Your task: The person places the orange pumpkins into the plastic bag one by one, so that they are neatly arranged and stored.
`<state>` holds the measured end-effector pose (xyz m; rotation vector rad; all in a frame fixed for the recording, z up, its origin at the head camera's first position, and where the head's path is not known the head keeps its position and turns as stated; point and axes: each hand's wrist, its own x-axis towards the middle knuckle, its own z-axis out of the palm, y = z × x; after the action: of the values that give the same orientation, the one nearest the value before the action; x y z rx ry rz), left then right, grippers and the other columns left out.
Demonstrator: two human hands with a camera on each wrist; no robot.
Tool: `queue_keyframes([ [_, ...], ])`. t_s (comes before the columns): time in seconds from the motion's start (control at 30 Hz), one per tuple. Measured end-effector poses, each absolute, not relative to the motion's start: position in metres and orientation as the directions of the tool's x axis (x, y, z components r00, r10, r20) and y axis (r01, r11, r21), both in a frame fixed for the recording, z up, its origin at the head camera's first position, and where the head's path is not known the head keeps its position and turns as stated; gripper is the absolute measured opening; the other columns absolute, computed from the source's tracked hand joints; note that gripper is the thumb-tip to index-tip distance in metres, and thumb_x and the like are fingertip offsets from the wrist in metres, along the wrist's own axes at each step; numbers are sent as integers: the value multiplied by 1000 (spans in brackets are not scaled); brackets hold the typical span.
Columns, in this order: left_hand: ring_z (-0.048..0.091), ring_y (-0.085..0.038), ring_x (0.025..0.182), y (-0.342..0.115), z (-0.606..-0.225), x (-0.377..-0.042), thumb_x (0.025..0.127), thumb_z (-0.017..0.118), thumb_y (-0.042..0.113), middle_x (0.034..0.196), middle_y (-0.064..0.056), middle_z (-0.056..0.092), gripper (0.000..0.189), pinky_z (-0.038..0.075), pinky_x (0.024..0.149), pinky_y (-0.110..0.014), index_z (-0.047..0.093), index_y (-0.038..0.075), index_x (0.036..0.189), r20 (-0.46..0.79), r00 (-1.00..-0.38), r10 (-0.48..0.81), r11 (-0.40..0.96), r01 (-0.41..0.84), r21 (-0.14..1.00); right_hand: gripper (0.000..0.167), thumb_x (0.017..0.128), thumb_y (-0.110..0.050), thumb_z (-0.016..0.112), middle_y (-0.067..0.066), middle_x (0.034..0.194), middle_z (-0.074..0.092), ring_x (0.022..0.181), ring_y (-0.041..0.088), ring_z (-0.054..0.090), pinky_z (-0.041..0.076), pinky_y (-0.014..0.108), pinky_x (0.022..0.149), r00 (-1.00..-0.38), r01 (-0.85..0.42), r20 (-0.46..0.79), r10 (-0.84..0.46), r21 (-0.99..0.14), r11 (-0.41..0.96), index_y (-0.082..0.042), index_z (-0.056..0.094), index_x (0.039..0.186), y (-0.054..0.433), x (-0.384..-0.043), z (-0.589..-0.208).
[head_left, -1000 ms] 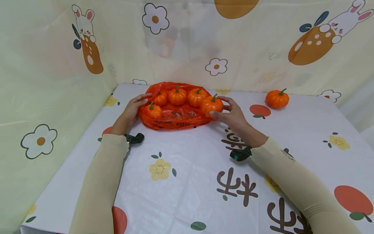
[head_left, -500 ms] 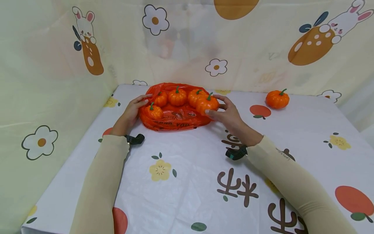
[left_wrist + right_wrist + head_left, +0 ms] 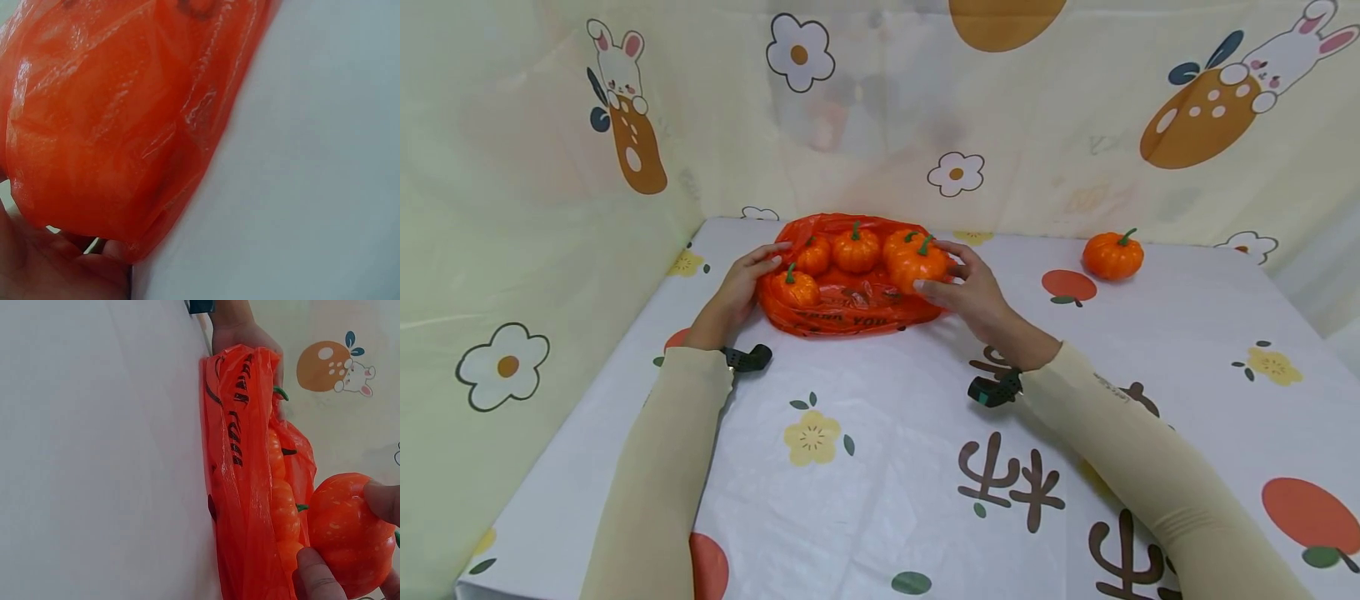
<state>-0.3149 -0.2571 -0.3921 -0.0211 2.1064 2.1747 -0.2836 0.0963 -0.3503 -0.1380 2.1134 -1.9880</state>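
Observation:
A red plastic bag [image 3: 850, 321] with black lettering lies with its mouth spread at the back of the table. Inside it sit several small orange toy pumpkins [image 3: 856, 250] with green stems. At the bag's left side, my left hand [image 3: 741, 283] holds the rim, fingers over the edge; the left wrist view shows the red plastic [image 3: 100, 125] close up, hiding most of that hand. My right hand [image 3: 973, 287] grips a larger pumpkin [image 3: 350, 534] between thumb and fingers, above the bag's right end. It partly covers another pumpkin behind it.
Another orange pumpkin [image 3: 1112, 256] stands on the table at the back right, apart from the bag. The table wears a white printed cloth [image 3: 865, 467]. A patterned curtain [image 3: 880, 108] hangs right behind the table.
My right hand has moved left with its pumpkin, from the bag's right edge to over its right part. The left hand and the bag stay almost where they were.

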Motion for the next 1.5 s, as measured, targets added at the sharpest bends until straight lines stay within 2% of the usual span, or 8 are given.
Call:
queue_keyframes([
  [0.2,34,-22,144,-257,-391,-314,104,45,17,158,0,33,39,34,118,-39,52,16,142,-89,-993,71,-29,-92,995,71,88,-8,72,14,151,33,135,31,41,53,40,101,-964,78,-99,-247,-993,94,-24,37,148,90,-285,-352],
  [0.6,35,-21,144,-257,-392,-314,104,45,19,158,2,34,38,36,118,-39,54,18,141,-93,-993,69,-29,-95,995,71,87,-9,74,15,147,37,132,30,43,50,45,105,-955,49,-85,-283,-990,132,-25,39,147,67,-288,-352],
  [0.9,34,-20,144,-258,-391,-315,104,46,20,159,3,33,38,35,118,-39,55,20,140,-101,-993,66,-25,-103,994,70,86,-15,76,13,154,31,137,31,36,49,44,106,-957,40,-108,-269,-969,245,-30,42,146,53,-292,-354],
  [1.1,33,-20,145,-258,-391,-316,103,45,19,159,2,33,39,35,118,-39,54,18,141,-102,-992,69,-29,-104,994,70,85,-20,78,13,150,38,136,30,38,47,46,108,-957,23,-114,-266,-947,322,-32,43,145,45,-292,-355],
  [1.5,34,-20,144,-259,-392,-316,104,45,20,159,3,33,38,36,118,-39,55,21,140,-100,-992,71,-26,-102,994,70,83,-18,79,5,150,41,136,27,42,46,43,110,-951,36,-131,-279,-946,321,-27,46,144,31,-294,-366],
])
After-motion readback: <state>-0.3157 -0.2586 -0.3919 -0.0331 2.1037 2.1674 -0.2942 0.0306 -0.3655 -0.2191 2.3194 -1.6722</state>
